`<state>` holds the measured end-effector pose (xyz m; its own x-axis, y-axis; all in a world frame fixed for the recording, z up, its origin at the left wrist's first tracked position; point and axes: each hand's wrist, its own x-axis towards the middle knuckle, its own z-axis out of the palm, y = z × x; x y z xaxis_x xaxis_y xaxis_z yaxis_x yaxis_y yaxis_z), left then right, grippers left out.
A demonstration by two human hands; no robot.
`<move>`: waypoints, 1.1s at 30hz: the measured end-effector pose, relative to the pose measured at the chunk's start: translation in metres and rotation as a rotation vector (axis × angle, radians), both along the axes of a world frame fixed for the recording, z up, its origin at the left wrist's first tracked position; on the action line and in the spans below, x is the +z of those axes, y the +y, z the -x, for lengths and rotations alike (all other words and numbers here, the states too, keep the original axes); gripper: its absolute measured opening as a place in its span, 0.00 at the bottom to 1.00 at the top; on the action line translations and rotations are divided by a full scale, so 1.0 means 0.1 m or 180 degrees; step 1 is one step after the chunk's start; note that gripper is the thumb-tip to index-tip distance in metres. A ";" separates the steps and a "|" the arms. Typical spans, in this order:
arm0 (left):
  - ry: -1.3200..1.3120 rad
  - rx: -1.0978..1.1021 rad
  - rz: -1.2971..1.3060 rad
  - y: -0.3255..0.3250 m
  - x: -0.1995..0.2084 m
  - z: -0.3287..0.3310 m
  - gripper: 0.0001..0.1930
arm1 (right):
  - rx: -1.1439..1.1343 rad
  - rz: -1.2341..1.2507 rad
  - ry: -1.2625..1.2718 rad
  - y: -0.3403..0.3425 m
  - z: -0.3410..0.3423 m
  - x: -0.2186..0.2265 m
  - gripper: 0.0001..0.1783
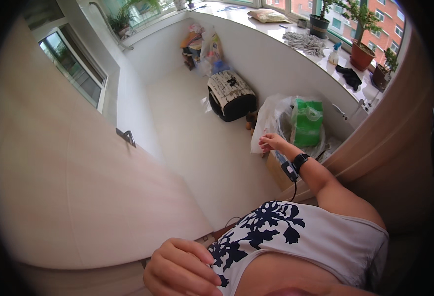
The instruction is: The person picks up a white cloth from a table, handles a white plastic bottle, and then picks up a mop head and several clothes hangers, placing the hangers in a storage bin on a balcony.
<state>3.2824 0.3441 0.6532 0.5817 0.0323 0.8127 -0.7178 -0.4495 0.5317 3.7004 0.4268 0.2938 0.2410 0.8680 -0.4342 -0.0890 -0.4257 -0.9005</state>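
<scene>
White bag (270,116): here, at the floor's (182,118) right edge, thin crinkled plastic; gathering several folds should spare it tearing.
Right hand (273,142): over the bag, fingers bent; can't tell whether they pinch it.
Left hand (182,269): fingers curled, grip hidden.
Green box (306,122): flat-sided, upright.
Carrier (232,93): rounded, pale-patterned, black-ended.

Bag (272,118) part-hidden (right fingers (265,143)), plant (361,18) cropped
</scene>
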 end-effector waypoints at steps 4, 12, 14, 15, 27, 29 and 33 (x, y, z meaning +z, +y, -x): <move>-0.0319 0.0886 0.0724 -0.14 -0.22 -0.03 0.17 | -0.0191 -0.0219 0.0293 0.02 0.02 0.06 0.17; -0.1133 0.0266 0.0831 -0.15 0.02 -0.84 0.14 | -0.0541 -0.0410 0.0421 0.09 0.03 0.32 0.16; -0.0805 0.0032 0.0608 -0.08 0.11 -0.86 0.10 | -0.0596 -0.0424 0.0471 0.18 0.04 0.31 0.16; -0.0458 -0.0260 0.0342 -0.01 0.15 -0.89 0.07 | -0.0703 -0.0492 0.0533 0.27 0.04 0.33 0.16; -0.0321 0.0741 0.0591 2.18 -0.69 -0.33 0.19 | -0.0804 -0.0556 0.0180 1.54 -0.26 0.07 0.14; -0.0197 0.1415 0.0642 2.65 -0.71 -0.12 0.17 | -0.0847 -0.0507 0.0215 1.92 -0.18 0.03 0.14; -0.0496 0.1647 0.1063 3.60 -0.82 -0.02 0.16 | -0.0986 -0.0265 0.0105 2.54 -0.16 -0.10 0.13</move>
